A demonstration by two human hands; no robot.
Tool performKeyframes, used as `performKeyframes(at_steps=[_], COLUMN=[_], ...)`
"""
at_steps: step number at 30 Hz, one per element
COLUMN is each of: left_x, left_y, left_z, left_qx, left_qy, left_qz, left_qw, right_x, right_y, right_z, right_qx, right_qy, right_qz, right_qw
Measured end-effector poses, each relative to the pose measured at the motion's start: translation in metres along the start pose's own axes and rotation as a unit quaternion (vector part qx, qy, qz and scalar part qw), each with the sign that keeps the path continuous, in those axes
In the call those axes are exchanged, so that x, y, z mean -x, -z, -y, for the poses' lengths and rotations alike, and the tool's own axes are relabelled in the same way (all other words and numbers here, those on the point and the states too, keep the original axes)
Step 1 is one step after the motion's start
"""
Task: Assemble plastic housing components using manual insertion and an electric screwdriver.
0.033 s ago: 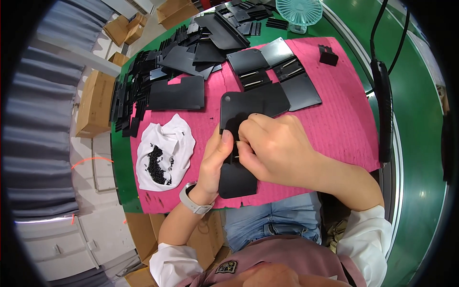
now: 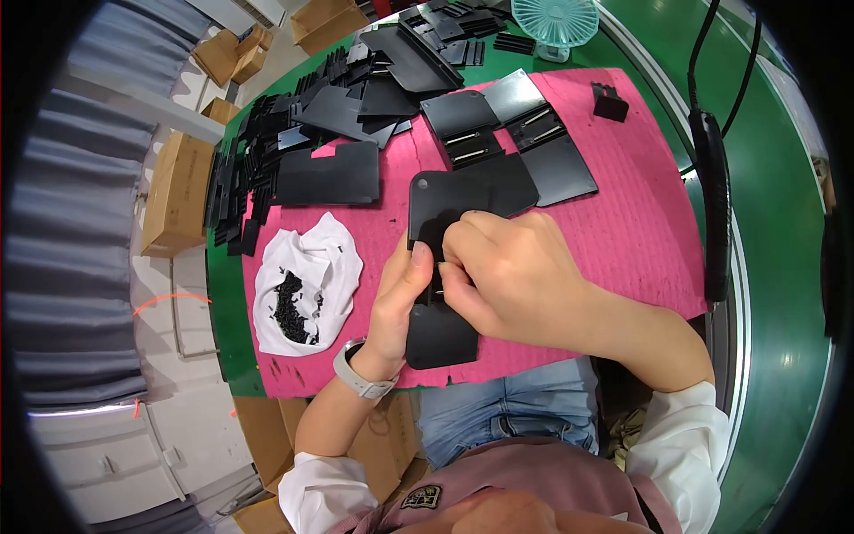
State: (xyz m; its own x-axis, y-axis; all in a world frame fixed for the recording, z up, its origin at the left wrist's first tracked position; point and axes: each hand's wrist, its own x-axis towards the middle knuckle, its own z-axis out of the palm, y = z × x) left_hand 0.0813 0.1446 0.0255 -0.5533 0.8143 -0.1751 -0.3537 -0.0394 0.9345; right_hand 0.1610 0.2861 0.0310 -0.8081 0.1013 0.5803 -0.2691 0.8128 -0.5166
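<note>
My left hand (image 2: 396, 303) grips the left edge of a black hinged-looking panel piece (image 2: 442, 338), its thumb along the middle part. My right hand (image 2: 516, 271) is closed with thumb and fingertips pinched over that same middle part. A bit of metal shows beside the right thumb; what the fingertips hold is hidden. Another black panel (image 2: 476, 187) with a rounded corner and a hole lies just beyond my hands; whether it joins the held one is covered. Farther off rest two black panel assemblies (image 2: 460, 114) (image 2: 560, 167) with metal rods or springs in their middles.
A pink mat (image 2: 614, 240) covers the green table. At left, a white cloth (image 2: 342, 254) bears many small black pieces (image 2: 289, 311). Black parts (image 2: 334, 111) are heaped at the far left. A small black bracket (image 2: 610, 102), a light-blue fan (image 2: 556, 22) and a black corded tool (image 2: 714, 205) stand rightward.
</note>
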Motion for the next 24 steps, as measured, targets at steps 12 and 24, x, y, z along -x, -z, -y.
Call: performKeyframes(at_steps=[12,24], left_x=[0.000,-0.004], left_y=[-0.003,-0.001], left_z=[-0.005,-0.006], left_qx=[0.015,0.061], left_qy=[0.045,0.031], left_qz=[0.024,0.048], left_qw=[0.999,0.996], right_x=[-0.010,-0.039], right_y=[0.020,0.052], right_z=[-0.015,-0.039], right_qx=[-0.105,-0.089], right_qy=[-0.131,-0.131], right_qz=[0.082,0.214], right_qw=[0.982,0.964])
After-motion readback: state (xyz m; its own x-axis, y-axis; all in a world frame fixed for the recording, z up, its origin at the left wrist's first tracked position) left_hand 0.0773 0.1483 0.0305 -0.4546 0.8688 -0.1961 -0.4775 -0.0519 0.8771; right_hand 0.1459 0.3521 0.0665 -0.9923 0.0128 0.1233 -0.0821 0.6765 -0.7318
